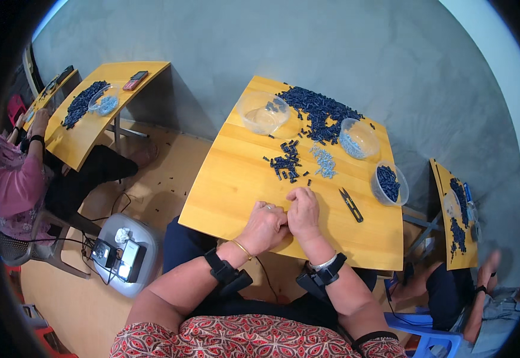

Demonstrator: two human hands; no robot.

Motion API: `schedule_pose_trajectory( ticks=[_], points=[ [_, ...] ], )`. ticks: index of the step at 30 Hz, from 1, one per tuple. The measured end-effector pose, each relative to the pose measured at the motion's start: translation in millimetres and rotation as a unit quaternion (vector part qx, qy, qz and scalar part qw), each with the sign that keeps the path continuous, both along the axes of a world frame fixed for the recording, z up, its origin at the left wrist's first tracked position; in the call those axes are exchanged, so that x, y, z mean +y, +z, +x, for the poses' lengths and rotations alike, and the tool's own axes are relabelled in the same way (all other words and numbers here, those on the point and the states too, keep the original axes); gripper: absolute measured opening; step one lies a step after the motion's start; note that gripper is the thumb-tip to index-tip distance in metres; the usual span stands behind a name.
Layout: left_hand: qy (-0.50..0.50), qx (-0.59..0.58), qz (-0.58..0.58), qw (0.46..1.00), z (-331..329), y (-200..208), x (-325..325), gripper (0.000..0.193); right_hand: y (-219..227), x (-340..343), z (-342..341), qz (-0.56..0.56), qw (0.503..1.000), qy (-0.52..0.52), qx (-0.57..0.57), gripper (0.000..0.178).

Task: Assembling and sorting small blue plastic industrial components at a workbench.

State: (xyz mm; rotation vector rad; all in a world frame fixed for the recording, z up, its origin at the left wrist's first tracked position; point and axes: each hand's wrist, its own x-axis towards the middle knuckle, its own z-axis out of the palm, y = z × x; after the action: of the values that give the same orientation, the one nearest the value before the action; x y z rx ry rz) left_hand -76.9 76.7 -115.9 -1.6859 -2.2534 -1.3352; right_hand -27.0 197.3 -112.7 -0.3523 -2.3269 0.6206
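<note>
Meeting inside the near edge of the table (230, 191), left hand (264, 227) and right hand (304, 213) curl inward — whether grasping, I cannot tell; dark pieces (325, 108) line the far edge — 3 bowls (249, 121), grey wall (224, 42) behind.

The view looks down from the wearer's head, facing forward past the patterned shirt (260, 337) at the lower edge. The left hand (264, 225) and right hand (303, 212) appear close, just below the centre; the yellow table (230, 191) spreads beyond them, with the grey wall (308, 45) farther off. Straight edges bend outward.
</note>
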Motion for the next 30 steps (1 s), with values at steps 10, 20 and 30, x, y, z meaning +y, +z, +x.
schedule_pose_trajectory(
  ticks=[10,20,30],
  points=[
    [0.01,0.006,0.011,1.0,-3,-8,4,0.009,-5,0,-1,0.064,0.998,-0.014,0.01,0.006],
    [0.034,0.007,-0.009,0.999,-1,2,1,0.009,-2,-1,1,0.068,0.997,-0.012,-0.031,0.006],
    [-0.008,-0.485,0.08,0.871,-4,18,-10,0.01,6,-2,27,-0.211,0.973,0.05,0.073,0.012]
  ],
)
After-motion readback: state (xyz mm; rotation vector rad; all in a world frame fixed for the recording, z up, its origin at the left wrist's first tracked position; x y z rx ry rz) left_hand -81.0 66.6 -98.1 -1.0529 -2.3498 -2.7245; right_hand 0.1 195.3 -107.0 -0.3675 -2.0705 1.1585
